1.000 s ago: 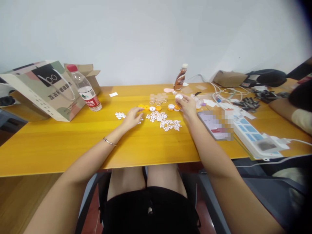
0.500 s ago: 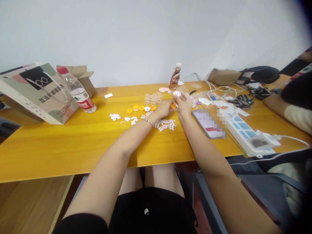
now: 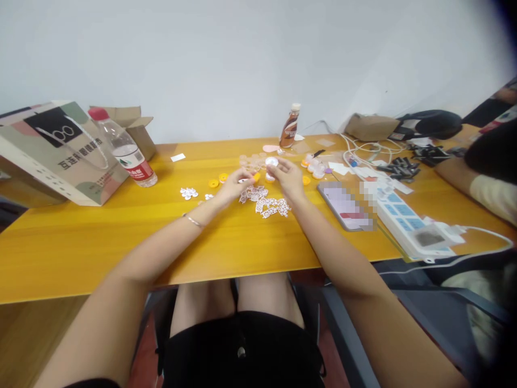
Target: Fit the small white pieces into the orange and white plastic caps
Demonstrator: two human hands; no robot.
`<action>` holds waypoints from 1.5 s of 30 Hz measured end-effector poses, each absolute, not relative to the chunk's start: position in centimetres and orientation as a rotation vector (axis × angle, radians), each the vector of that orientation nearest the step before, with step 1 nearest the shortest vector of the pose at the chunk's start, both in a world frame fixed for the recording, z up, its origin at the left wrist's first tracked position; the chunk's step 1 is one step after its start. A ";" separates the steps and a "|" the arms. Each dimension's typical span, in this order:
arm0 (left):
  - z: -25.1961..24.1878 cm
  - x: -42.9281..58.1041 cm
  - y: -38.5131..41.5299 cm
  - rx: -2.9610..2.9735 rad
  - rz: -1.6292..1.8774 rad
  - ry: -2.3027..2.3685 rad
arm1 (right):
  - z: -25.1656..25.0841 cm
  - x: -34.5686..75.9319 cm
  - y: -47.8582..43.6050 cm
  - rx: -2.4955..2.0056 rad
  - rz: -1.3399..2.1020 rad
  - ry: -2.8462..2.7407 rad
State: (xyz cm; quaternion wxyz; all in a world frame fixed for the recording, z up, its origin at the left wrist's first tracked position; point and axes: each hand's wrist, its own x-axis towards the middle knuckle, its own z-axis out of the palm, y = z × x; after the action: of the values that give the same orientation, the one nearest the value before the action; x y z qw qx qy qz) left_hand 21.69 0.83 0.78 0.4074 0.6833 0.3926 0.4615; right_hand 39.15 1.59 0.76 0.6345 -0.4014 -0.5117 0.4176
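My right hand hovers over the yellow table and pinches a small white round cap at its fingertips. My left hand rests just left of it, fingers curled near small orange and white rings; what it grips is too small to name. A heap of white cut-out pieces lies just below both hands. Several clear little cups stand behind the hands. More small white discs lie to the left.
A paper bag, a water bottle and an open carton stand at the left. A brown drink bottle is at the back. A phone, a power strip and cables lie at the right, near another person's arm.
My left hand reached right to the orange rings, then drew back left of the right hand. My right hand moved left and nearer with the white cap.
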 end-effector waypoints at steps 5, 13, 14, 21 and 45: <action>0.3 16.0 -2.0 1.328 1.200 0.951 | 0.6 35.3 -1.6 -0.854 1.240 -1.240; -0.4 15.7 -2.9 1.251 1.243 0.874 | 0.0 33.9 -2.7 -0.871 1.289 -1.330; -0.3 15.7 -3.0 1.274 1.244 0.857 | 0.0 34.0 -2.7 -0.879 1.274 -1.332; 0.2 15.6 -3.7 1.232 1.294 0.688 | 0.2 33.9 -2.8 -0.939 1.209 -1.414; -0.8 14.9 -3.5 1.924 1.372 0.653 | 0.0 33.5 -3.0 -0.842 1.348 -1.477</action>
State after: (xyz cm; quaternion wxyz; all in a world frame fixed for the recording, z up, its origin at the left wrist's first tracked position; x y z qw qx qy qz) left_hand 14.92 -3.46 -0.84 0.3380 0.7386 0.2506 0.5266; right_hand 33.53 -3.03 -0.04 0.4671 -0.3430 -0.6021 0.5492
